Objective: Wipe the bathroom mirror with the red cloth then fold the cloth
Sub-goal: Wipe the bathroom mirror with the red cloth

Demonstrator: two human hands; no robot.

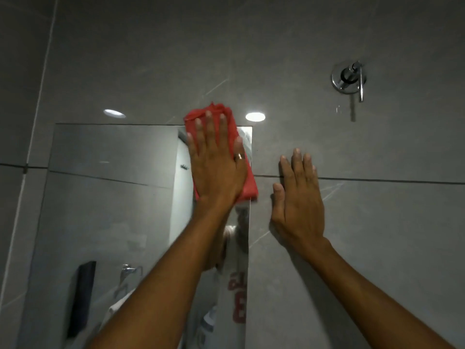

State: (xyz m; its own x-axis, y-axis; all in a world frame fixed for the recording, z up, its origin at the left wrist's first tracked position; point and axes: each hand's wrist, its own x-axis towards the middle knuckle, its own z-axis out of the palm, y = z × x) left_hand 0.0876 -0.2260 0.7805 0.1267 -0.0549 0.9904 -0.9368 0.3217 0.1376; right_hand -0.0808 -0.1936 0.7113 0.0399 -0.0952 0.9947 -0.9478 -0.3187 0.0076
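The bathroom mirror (113, 197) hangs on a grey tiled wall, its top edge near mid-height and its right edge close to the centre. My left hand (216, 167) lies flat, fingers spread, pressing the red cloth (249, 182) against the mirror's upper right corner. The cloth sticks out above the fingertips, past the mirror's top edge, and below the palm on the right. My right hand (299, 197) rests flat and empty on the wall tile just right of the mirror.
A chrome wall valve (348, 78) with a lever juts from the tile at the upper right. Two ceiling lights reflect on the glossy tile above the mirror. The mirror reflects a dark rectangular object, a tap and a printed shirt.
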